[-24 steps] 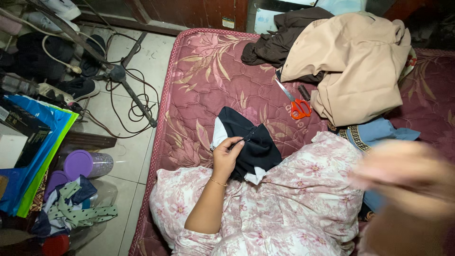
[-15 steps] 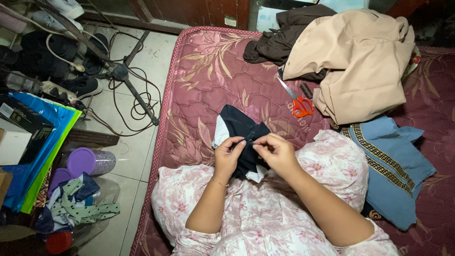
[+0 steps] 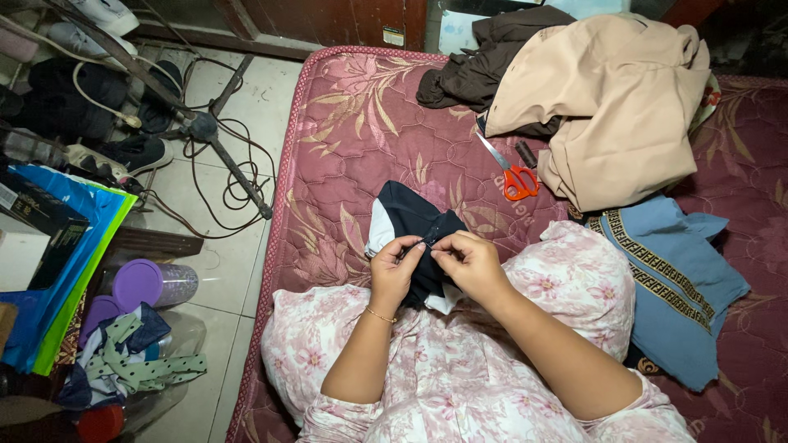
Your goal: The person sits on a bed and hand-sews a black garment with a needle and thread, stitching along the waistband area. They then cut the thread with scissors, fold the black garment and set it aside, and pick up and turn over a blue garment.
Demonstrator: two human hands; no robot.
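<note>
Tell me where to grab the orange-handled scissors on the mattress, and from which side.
Take the scissors by the orange finger loops, coming from the near side, where the person sits. The loops point toward that side; the blades point away, up and left, toward the dark brown garment. The tan garment crowds their right side, so reaching from there looks awkward.

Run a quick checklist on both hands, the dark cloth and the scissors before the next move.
1. Left hand pinching the black and white cloth: ok.
2. Right hand pinching the same spot, fingertips meeting the left's: ok.
3. Needle or thread between the fingers: cannot tell, too small.
4. Cloth supported on the lap and pink mattress: ok.
5. Orange-handled scissors lying apart from both hands, beside the beige garment: ok.
6. Scissor blades shut: cannot tell.
</note>
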